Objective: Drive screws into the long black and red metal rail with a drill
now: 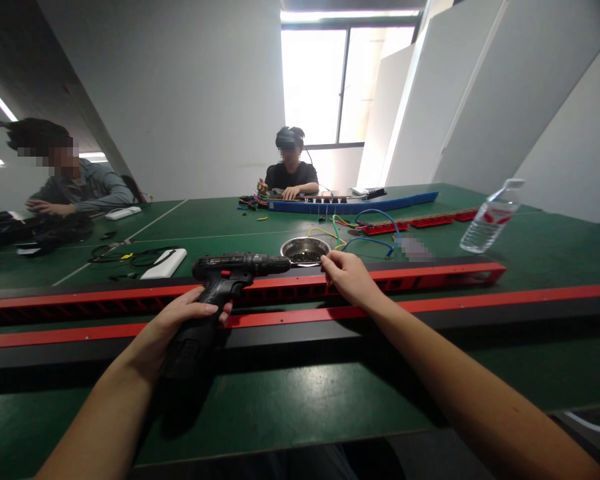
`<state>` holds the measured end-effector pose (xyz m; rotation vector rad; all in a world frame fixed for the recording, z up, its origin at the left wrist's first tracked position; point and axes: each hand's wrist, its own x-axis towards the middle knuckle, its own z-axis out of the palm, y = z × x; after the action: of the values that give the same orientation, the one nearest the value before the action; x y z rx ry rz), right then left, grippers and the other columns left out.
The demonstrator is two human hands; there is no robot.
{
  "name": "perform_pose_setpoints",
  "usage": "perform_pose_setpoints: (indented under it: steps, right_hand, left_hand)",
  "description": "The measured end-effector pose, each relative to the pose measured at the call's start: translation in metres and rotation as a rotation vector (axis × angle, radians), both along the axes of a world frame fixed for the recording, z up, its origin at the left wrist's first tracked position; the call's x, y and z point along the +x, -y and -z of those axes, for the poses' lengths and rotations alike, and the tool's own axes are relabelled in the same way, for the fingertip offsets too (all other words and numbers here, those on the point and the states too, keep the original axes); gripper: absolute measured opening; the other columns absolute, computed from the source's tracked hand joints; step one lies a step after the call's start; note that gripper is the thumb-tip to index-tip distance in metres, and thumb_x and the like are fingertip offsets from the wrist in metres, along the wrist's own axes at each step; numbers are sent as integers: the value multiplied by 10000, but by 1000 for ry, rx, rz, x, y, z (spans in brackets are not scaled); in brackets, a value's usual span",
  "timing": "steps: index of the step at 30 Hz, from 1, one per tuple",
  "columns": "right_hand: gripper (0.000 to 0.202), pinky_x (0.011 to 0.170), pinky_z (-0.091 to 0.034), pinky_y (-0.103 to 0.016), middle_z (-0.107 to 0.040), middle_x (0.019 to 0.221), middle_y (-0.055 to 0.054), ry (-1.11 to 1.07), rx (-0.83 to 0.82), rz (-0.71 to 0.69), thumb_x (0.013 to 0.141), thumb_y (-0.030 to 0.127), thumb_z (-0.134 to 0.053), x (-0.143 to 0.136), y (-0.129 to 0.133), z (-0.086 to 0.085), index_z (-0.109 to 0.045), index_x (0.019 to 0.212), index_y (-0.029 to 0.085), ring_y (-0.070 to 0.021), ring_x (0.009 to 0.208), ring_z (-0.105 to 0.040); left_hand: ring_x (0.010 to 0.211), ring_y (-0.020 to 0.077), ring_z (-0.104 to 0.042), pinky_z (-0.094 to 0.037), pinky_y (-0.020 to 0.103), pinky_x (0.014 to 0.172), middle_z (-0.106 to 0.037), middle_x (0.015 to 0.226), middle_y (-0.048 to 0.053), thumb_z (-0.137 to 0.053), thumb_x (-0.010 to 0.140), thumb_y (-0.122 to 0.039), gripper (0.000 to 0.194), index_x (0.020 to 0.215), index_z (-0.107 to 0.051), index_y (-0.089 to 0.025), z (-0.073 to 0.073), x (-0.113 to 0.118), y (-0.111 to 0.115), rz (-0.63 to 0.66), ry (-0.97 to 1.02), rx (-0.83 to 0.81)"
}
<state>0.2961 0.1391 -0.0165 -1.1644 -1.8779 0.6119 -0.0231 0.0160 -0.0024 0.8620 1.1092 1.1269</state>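
My left hand (193, 313) is wrapped round the grip of a black cordless drill (215, 283), whose chuck and bit point to the right. My right hand (347, 275) is closed in a pinch near the tip of the bit; whatever sits between its fingertips is too small to make out. Just behind that hand stands a round metal bowl (293, 244) with many small black screws (307, 257) in it. Below both hands two long red and black rails (300, 315) lie side by side across the table.
On the green table (300, 400) a clear plastic bottle (493, 217) stands at right. Coloured wires (337, 230), red strips (420, 221) and a long blue rail (350, 205) lie farther back. A white box (165, 263) and black cables are at left. Two people (291, 173) sit across the table.
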Motion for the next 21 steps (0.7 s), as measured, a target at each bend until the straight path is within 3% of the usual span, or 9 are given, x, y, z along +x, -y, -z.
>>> perform_pose_setpoints:
  steps: [6, 14, 21]
  right_hand:
    - [366, 600, -386, -292, -585, 585, -2, -42, -92, -43, 952, 437, -497, 1, -2, 1, -534, 665, 213, -165, 558, -555]
    - [357, 622, -314, -300, -592, 648, -11, 136, 97, 108, 961, 410, -504, 0, 2, 3, -491, 660, 220, -165, 617, -508]
    - [316, 629, -314, -307, -631, 691, -21, 138, 100, 103, 954, 409, -527, -2, 3, 2, -557, 707, 215, -172, 638, -528]
  left_hand:
    - [815, 159, -657, -545, 228, 730, -714, 943, 64, -785, 766, -178, 294, 1048, -714, -136, -5, 4, 4, 9, -1, 14]
    - [796, 164, -666, -556, 226, 736, -716, 913, 70, -795, 747, -175, 253, 990, -733, -138, -5, 6, 3, -8, 3, 21]
    - [774, 161, -670, -564, 222, 692, -713, 916, 72, -815, 719, -182, 304, 1007, -728, -143, -5, 6, 3, -17, 11, 10]
